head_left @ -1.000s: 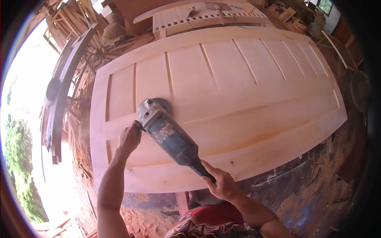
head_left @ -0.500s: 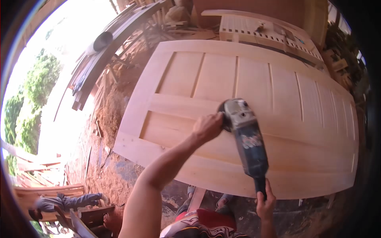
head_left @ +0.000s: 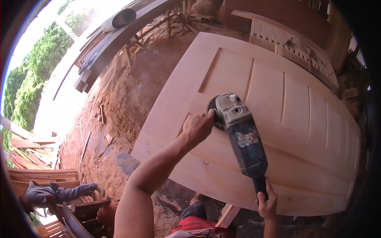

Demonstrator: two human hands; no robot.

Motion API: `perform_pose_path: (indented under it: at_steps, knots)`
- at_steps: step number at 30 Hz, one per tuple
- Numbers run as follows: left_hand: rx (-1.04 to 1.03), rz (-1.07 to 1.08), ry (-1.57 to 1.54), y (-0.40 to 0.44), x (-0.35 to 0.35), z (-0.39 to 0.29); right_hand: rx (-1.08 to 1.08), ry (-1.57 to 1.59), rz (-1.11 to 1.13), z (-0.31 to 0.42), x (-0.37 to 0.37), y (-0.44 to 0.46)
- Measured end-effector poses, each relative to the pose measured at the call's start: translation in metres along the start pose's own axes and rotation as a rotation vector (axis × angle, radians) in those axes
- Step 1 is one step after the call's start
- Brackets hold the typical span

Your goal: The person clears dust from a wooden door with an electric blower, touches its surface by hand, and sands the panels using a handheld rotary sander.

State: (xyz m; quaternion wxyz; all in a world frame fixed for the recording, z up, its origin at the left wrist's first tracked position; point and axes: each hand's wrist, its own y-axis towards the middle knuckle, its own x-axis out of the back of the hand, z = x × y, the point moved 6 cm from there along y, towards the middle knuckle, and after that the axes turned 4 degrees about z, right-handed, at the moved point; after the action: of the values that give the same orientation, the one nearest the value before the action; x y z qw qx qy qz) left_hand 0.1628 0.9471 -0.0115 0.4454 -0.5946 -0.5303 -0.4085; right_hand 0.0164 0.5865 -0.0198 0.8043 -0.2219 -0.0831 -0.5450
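Note:
A large grey and dark power tool [head_left: 246, 139] with a round disc at its head lies across a pale wooden panelled door [head_left: 270, 95]. My left hand [head_left: 198, 125] is wrapped round the side handle at the tool's head, beside the disc. Lower right, my right hand [head_left: 268, 200] grips the rear handle of the tool. The disc is over the door's surface, near the lower end of the first grooves; the tool's head partly hides it. The door has several long parallel grooves and recessed panels.
Another slatted wooden piece [head_left: 293, 45] stands behind the door. Long dark beams [head_left: 119, 35] with a rolled tube [head_left: 119, 20] lie at the upper left. Wood shavings [head_left: 119, 107] and scraps cover the ground. A person [head_left: 55, 194] is at the lower left, among wooden pieces.
The view has turned left, so the door appears further right and the co-worker has come into sight. The tool, held in both my hands, has moved toward the door's left end.

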Motion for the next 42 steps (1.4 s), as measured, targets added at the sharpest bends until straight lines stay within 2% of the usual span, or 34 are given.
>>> perform_pose_path:
  at_steps: [5,7,10,11,14,16,18,23,26,30,33,36,39,42]
  knots:
    - [0.202,-0.074,0.052,-0.028,0.035,0.148,0.359,-0.23,0.124,0.049,-0.087,0.086]
    - [0.213,-0.124,0.079,-0.033,0.045,0.181,0.321,-0.175,0.168,0.07,-0.107,0.106]
    - [0.209,-0.158,0.08,-0.052,0.047,0.186,0.223,-0.052,0.231,0.092,-0.116,0.107]
    - [0.205,-0.141,0.066,-0.068,0.045,0.184,0.114,-0.083,0.293,0.087,-0.116,0.097]
    - [0.278,-0.079,0.024,-0.131,0.035,0.167,0.549,-0.365,0.194,0.081,-0.116,0.052]
    - [0.32,-0.064,-0.01,-0.179,0.027,0.151,0.4,-0.282,0.271,0.071,-0.117,0.013]
    - [0.421,0.002,-0.088,-0.224,0.017,0.139,0.471,-0.323,0.306,0.067,-0.118,-0.023]
    - [0.462,0.044,-0.07,-0.268,0.008,0.117,0.059,-0.164,0.466,0.032,-0.119,-0.071]
    - [0.441,0.033,-0.083,-0.23,0.018,0.127,0.432,-0.262,0.278,0.07,-0.116,-0.032]
    - [0.328,-0.009,-0.057,-0.14,0.034,0.15,0.385,-0.312,0.22,0.095,-0.102,0.034]
    - [0.259,0.002,-0.022,-0.05,0.04,0.164,0.528,-0.34,0.079,0.102,-0.089,0.09]
    - [0.145,-0.02,0.036,0.051,0.049,0.169,0.034,-0.095,0.153,0.092,-0.074,0.149]
    - [0.048,-0.045,0.061,0.15,0.06,0.176,0.138,-0.019,0.044,0.105,-0.059,0.22]
    - [-0.003,-0.075,0.086,0.236,0.071,0.188,0.11,0.029,-0.017,0.122,-0.048,0.287]
